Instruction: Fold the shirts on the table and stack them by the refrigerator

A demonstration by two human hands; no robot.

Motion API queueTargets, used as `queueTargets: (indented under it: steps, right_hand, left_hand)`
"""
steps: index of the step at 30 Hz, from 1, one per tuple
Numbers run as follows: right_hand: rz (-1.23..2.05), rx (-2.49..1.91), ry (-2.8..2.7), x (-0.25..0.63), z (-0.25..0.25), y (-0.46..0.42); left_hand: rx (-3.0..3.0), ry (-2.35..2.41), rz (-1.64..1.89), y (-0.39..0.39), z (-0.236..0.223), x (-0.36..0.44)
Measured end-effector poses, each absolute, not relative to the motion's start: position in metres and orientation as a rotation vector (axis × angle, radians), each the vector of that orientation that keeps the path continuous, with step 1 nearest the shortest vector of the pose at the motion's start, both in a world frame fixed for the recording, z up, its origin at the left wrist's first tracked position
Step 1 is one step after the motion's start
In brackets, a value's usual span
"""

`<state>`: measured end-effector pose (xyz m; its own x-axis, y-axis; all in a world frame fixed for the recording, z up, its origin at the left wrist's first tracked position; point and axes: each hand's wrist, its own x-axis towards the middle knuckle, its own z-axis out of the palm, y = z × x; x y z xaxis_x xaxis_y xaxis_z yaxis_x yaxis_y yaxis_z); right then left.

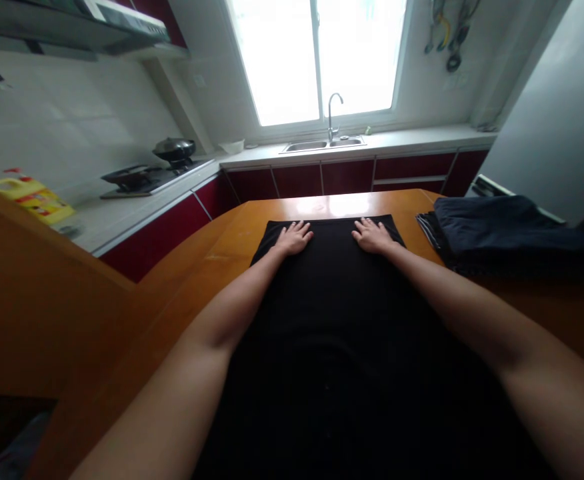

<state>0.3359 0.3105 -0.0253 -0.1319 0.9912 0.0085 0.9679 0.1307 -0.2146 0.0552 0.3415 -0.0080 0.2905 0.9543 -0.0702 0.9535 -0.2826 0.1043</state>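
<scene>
Wooden table [212, 260] near kitchen sink [306, 145]; left hand [295, 239] and right hand [372, 235] spread on black cloth [339, 293].

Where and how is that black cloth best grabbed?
Probably at its two far corners, left hand and right hand each pinching from its outer side: the black cloth lies flat there, with those corners exposed on the wooden table.

The wide black sheet of cloth [332, 293] looks matt and smooth. The orange-brown wooden desk [197, 267] is glossy, catching window light at its far edge. The folded dark navy cloth pile [492, 223] looks dull and soft. The silver double-bowl sink [307, 145] and curved silver tap [330, 117] are shiny metal; the yellow handled jug [35, 200] looks plastic.
</scene>
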Motion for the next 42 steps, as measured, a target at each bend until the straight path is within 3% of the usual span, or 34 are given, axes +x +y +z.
queueTargets:
  steps: [5, 9, 13, 22, 25, 32, 36, 42]
  right_hand:
    - [0.186, -2.259, -1.94, 0.397, -0.018, 0.329]
    - [0.06, -2.028, -2.087, 0.336, -0.018, 0.312]
    - [0.192, -1.733, -2.322, 0.276, -0.028, 0.286]
    - [0.22, -1.958, -2.063, 0.373, -0.014, 0.272]
    - [0.215, -1.866, -2.085, 0.352, -0.003, 0.236]
    - [0.497, -1.316, -2.472, 0.262, -0.007, 0.066]
    - [0.536, -1.415, -2.485, 0.26, -0.021, -0.002]
    - [0.402, -1.478, -2.44, 0.284, -0.029, -0.045]
  left_hand:
    - [2.316, 2.0, 0.019, 0.352, 0.01, 0.007]
    - [2.532, 1.744, 0.036, 0.328, -0.005, 0.066]
    - [2.711, 1.332, 0.053, 0.3, -0.026, 0.111]
    - [2.303, 1.953, -0.027, 0.295, 0.02, -0.017]
    - [2.416, 1.84, 0.028, 0.25, 0.034, -0.008]
    - [2.567, 0.891, 0.077, 0.057, 0.029, 0.055]
    - [2.58, 0.834, 0.063, -0.005, 0.016, 0.05]
    - [2.679, 0.89, 0.056, -0.034, 0.005, 0.037]
